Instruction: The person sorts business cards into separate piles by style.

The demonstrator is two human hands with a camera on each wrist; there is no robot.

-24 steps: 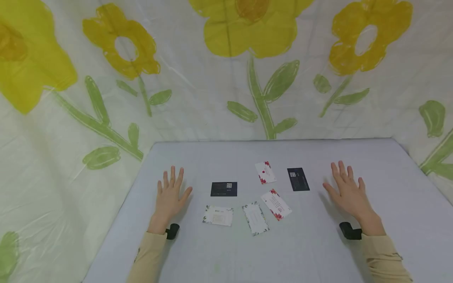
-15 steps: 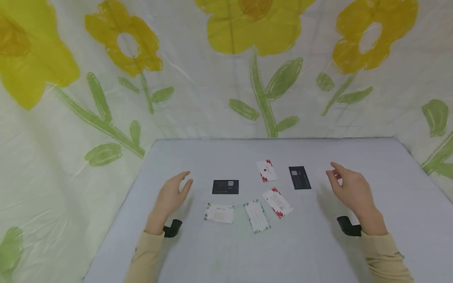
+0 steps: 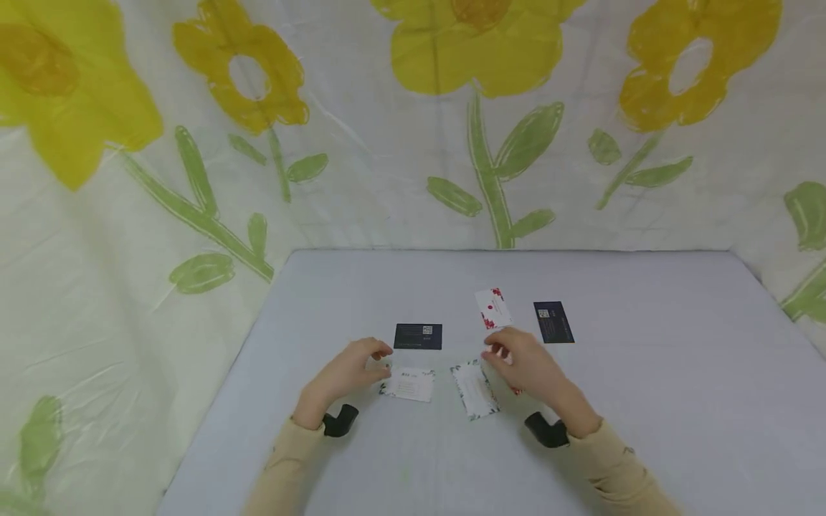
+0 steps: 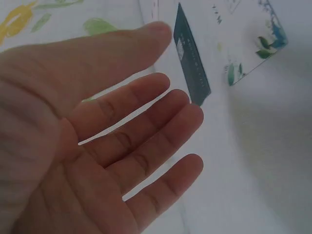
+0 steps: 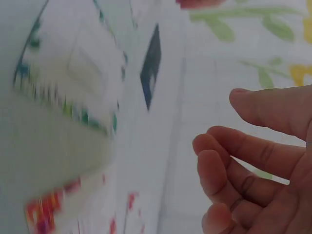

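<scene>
Fingers (image 4: pixel 161 134) loosely spread on left hand (image 3: pixel 346 370); bent, thumb (image 5: pixel 268 109) apart, on right hand (image 3: pixel 530 363). On my head feed I see leafy card (image 3: pixel 413 385) at left's 3 o'clock, black card (image 3: pixel 416 337) at its 2, red-flowered card (image 5: pixel 73 208) partly hidden behind right.

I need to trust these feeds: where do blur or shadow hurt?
Head: outlines clear, print on the black QR-code card near the left hand unreadable; right wrist: nearest leaf-bordered card and red-flowered card blurred, right hand sharper; left wrist: dim, hand dark, soft shadow on the tabletop.
</scene>
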